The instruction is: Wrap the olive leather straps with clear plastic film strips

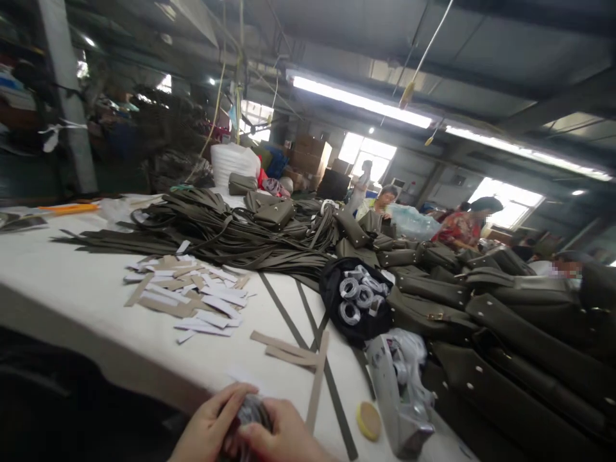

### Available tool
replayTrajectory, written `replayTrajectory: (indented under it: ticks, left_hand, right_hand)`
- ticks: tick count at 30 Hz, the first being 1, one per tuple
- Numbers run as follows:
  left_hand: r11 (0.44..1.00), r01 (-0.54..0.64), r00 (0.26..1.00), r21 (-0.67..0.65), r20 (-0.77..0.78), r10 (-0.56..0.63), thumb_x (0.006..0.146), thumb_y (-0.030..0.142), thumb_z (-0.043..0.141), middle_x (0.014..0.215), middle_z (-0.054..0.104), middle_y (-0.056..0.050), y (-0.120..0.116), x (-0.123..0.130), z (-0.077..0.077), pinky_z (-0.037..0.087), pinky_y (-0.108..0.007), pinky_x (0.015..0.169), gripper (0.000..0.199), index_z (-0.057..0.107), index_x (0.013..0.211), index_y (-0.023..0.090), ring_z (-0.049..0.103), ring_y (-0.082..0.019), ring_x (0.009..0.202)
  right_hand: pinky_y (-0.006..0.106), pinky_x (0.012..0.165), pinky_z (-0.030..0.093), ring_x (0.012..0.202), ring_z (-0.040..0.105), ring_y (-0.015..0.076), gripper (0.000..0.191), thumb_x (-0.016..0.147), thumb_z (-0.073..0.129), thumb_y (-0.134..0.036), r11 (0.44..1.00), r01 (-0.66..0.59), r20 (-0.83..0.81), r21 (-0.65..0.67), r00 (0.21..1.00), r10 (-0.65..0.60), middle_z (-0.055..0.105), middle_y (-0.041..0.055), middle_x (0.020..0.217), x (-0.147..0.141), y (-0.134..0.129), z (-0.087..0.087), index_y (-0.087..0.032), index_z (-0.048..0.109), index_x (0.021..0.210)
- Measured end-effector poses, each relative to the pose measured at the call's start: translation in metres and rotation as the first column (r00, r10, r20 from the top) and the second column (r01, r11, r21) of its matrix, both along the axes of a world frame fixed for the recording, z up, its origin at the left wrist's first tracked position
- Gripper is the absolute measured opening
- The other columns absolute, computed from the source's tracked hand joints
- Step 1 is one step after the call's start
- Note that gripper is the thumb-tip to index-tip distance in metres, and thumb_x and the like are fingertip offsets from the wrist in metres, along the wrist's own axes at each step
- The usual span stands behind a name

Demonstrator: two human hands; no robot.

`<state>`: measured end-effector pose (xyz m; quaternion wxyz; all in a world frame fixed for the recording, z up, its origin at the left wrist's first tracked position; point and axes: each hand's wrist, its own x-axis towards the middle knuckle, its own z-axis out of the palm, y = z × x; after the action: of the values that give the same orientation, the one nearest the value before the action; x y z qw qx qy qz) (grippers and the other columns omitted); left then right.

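Note:
At the near edge of the table, my left hand (209, 427) and my right hand (283, 433) are closed around a small rolled bundle (253, 414). It is dark grey and shiny, like a coiled strap, though blur and my fingers hide much of it. A pale strip (240, 374) lies just beyond my fingertips. To the right of my right hand are tan strips (317, 385), long dark green straps (337, 407) and a yellow-rimmed round roll (368, 420). A grey tape dispenser (392, 398) with clear film stands beside the roll.
White and tan strips (187, 289) lie piled on the white table (86, 276). Behind them is a heap of dark straps (206, 231). A black bag (332, 289) holds several shiny coils (359, 292). Dark green bags (524, 346) crowd the right; people (459, 228) stand beyond.

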<state>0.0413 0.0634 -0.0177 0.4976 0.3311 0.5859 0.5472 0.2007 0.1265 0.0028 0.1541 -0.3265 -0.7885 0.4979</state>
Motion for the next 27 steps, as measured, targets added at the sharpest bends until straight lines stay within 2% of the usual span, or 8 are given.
replayTrajectory:
  ticks: [5,9,13,17,19,21,23,27]
  left_hand:
    - [0.985,0.152,0.988,-0.079,0.042,-0.150,0.069,0.075,0.062,0.044,0.052,0.004,-0.020,0.013,0.006,0.035,-0.020,0.040,0.061,0.064,0.088,0.017,0.046,-0.012,0.038]
    - [0.964,0.225,0.974,-0.144,0.073,-0.216,0.071,0.076,0.060,0.054,0.055,0.004,-0.041,0.026,-0.006,0.034,-0.019,0.038,0.061,0.059,0.084,0.016,0.046,-0.010,0.038]
    - [0.945,0.270,0.963,-0.183,0.057,-0.264,0.072,0.077,0.057,0.057,0.055,0.002,-0.056,0.035,-0.016,0.035,-0.020,0.038,0.062,0.060,0.082,0.016,0.044,-0.009,0.038]
    - [0.929,0.339,0.941,-0.150,0.033,-0.338,0.075,0.074,0.058,0.061,0.057,0.001,-0.056,0.035,-0.018,0.037,-0.020,0.039,0.059,0.062,0.082,0.015,0.046,-0.010,0.044]
    - [0.914,0.379,0.925,-0.145,0.034,-0.379,0.075,0.075,0.058,0.061,0.056,0.001,-0.054,0.034,-0.018,0.036,-0.019,0.040,0.061,0.063,0.083,0.015,0.044,-0.009,0.044]
    - [0.895,0.419,0.908,-0.152,0.054,-0.416,0.074,0.076,0.056,0.059,0.054,0.003,-0.052,0.034,-0.017,0.035,-0.019,0.039,0.062,0.061,0.084,0.015,0.040,-0.008,0.042]
    - [0.885,0.443,0.896,-0.144,0.061,-0.439,0.076,0.076,0.055,0.058,0.053,0.003,-0.052,0.034,-0.017,0.033,-0.019,0.039,0.061,0.060,0.083,0.015,0.038,-0.007,0.042]
    - [0.885,0.459,0.889,-0.075,0.031,-0.458,0.080,0.070,0.055,0.066,0.057,0.001,-0.054,0.033,-0.012,0.036,-0.020,0.044,0.056,0.060,0.084,0.014,0.044,-0.009,0.049]
  right_hand:
    - [0.024,0.069,0.048,0.074,0.062,0.0158,0.024,0.086,0.056,-0.034,0.965,-0.120,-0.071,-0.232,0.992,0.107,0.071,0.0006,0.083,0.016,-0.017,0.023,-0.016,0.072,0.091]
    - [0.023,0.066,0.048,0.072,0.062,0.0156,0.026,0.085,0.059,-0.036,0.938,-0.167,-0.041,-0.304,0.986,0.162,0.070,0.0003,0.078,0.029,-0.032,0.010,-0.014,0.072,0.089]
    - [0.021,0.063,0.045,0.069,0.060,0.0143,0.025,0.087,0.058,-0.036,0.948,-0.147,0.027,-0.283,0.987,0.161,0.069,-0.0008,0.075,0.041,-0.044,0.002,-0.015,0.071,0.088]
    - [0.022,0.063,0.043,0.069,0.060,0.0140,0.025,0.093,0.050,-0.032,0.996,0.063,0.087,-0.063,0.995,-0.057,0.069,0.0008,0.077,0.054,-0.038,0.004,-0.017,0.068,0.085]
    - [0.024,0.065,0.043,0.070,0.060,0.0151,0.022,0.092,0.051,-0.031,0.968,0.209,0.112,0.141,0.968,-0.225,0.068,0.0024,0.076,0.060,-0.026,0.005,-0.017,0.067,0.084]
    - [0.027,0.069,0.043,0.071,0.060,0.0164,0.017,0.090,0.055,-0.028,0.897,0.277,0.142,0.345,0.929,-0.342,0.068,0.0037,0.077,0.063,-0.012,0.006,-0.017,0.066,0.085]
    - [0.028,0.071,0.044,0.073,0.060,0.0168,0.013,0.090,0.056,-0.026,0.853,0.255,0.164,0.455,0.918,-0.362,0.068,0.0039,0.080,0.059,0.002,0.007,-0.018,0.066,0.087]
    - [0.029,0.082,0.046,0.087,0.062,0.0178,0.012,0.089,0.060,-0.023,0.842,0.089,0.198,0.532,0.954,-0.225,0.069,0.0043,0.093,0.028,0.018,0.003,-0.020,0.066,0.099]
